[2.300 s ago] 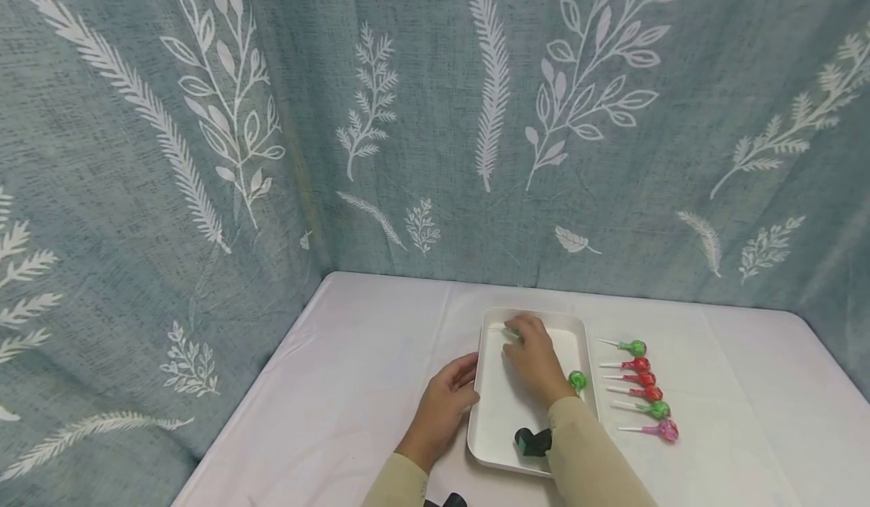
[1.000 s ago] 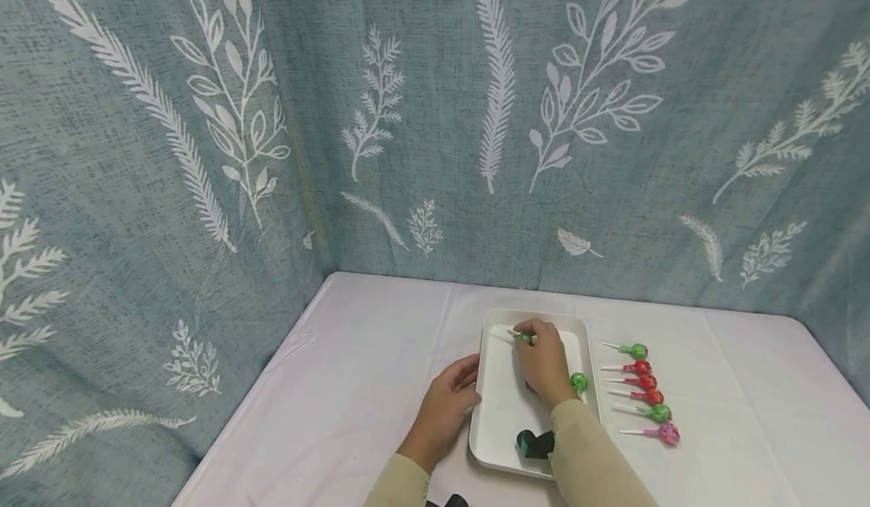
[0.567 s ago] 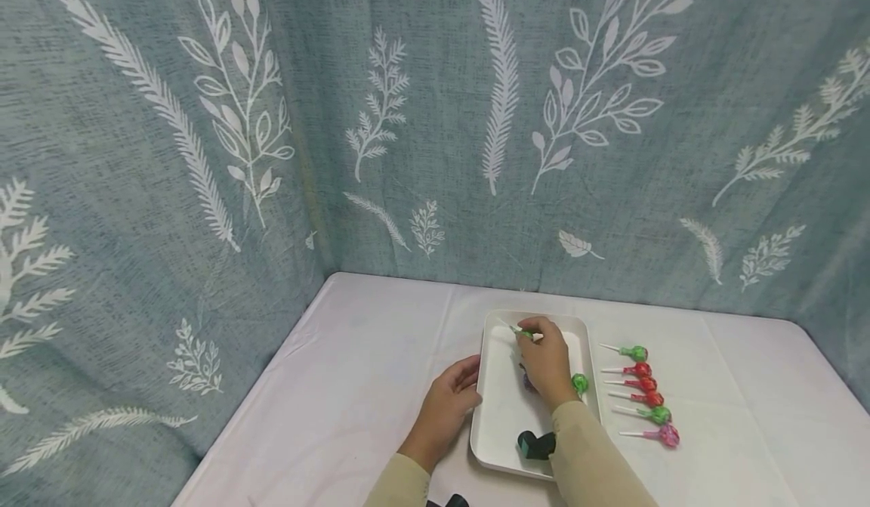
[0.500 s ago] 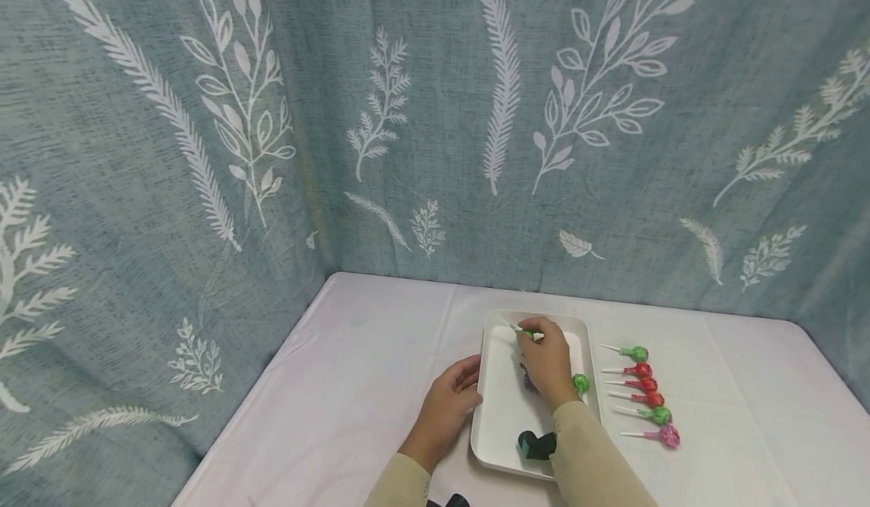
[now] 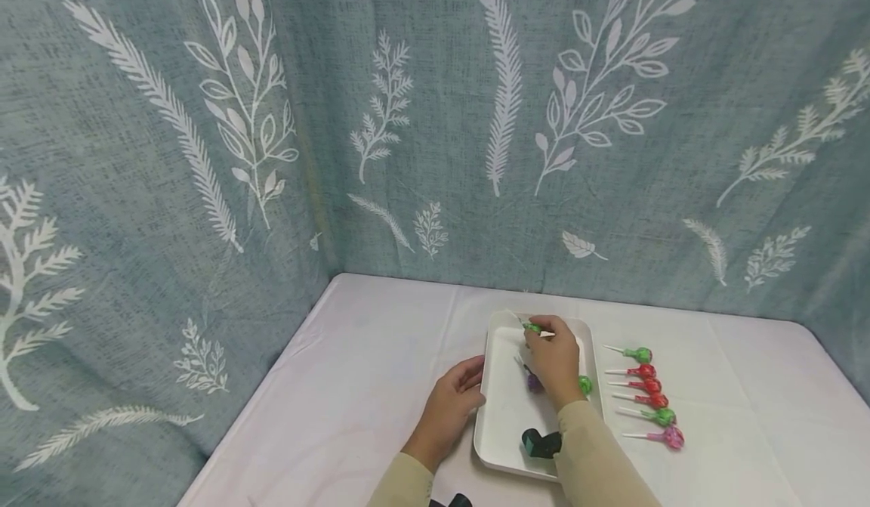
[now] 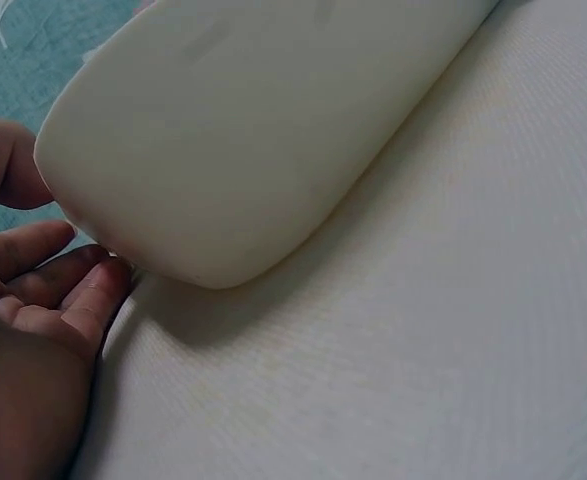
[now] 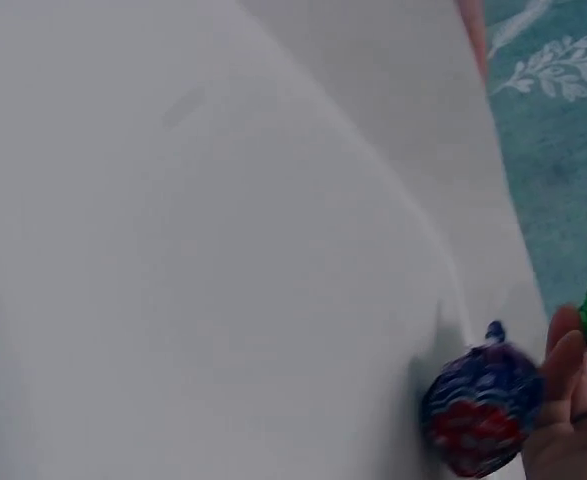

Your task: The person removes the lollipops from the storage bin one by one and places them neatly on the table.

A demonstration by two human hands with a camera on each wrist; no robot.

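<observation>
My right hand (image 5: 556, 360) pinches a green-wrapped lollipop (image 5: 532, 329) over the far part of a white tray (image 5: 499, 439). In the right wrist view, that lollipop's white stick points upward from the fingertips. A purple lollipop (image 5: 534, 383) lies in the tray beneath the hand; the right wrist view shows its wrapper (image 7: 481, 410) as blue and red. Another green lollipop (image 5: 585, 384) is by the tray's right wall, partly hidden by my right wrist. My left hand (image 5: 446, 409) rests its relaxed fingertips against the outside of the tray's left wall.
Right of the tray, several lollipops (image 5: 650, 386) lie in a column, sticks pointing left: green, red and pink wrappers. A white cloth (image 5: 381, 356) covers the table. A patterned blue-green curtain (image 5: 435, 129) hangs behind it. A black wrist device (image 5: 541, 444) overhangs the tray.
The right hand first reaches to a green lollipop at the tray's far left, then lifts it and shifts slightly right. The purple lollipop comes into view. My left hand stays at the tray.
</observation>
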